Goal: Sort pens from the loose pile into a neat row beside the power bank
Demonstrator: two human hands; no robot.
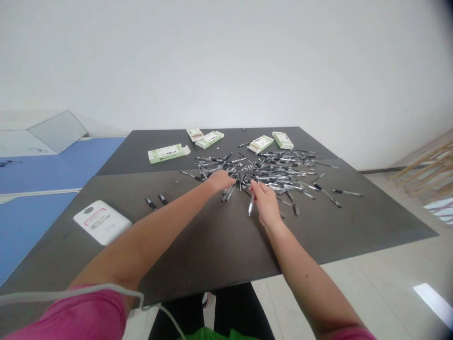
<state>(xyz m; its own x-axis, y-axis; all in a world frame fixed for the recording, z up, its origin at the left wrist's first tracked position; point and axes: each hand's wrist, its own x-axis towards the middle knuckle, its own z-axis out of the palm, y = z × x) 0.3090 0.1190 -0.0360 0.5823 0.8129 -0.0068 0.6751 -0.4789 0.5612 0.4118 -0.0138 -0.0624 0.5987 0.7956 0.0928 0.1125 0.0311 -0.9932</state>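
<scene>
A large loose pile of clear-barrelled pens with black grips and caps (283, 182) spreads over the dark table. At the pile's near left edge is my left hand (220, 180), its fingers curled in among the pens; what they grip, if anything, is hidden. My right hand (265, 200) is closed at the near side of the pile, with a pen (251, 207) between thumb and fingers, its clear end pointing toward me. Several pens lie close around both hands, and a short black cap (296, 209) rests just right of my right hand.
Green-and-white pen boxes (168, 153) lie behind the pile, two more (262, 143) at the back right. Two black caps (150, 203) and a white flat device with a label (102, 222) lie left. A white cable (71, 293) crosses my left arm. A blue surface (63, 163) adjoins the table (212, 245).
</scene>
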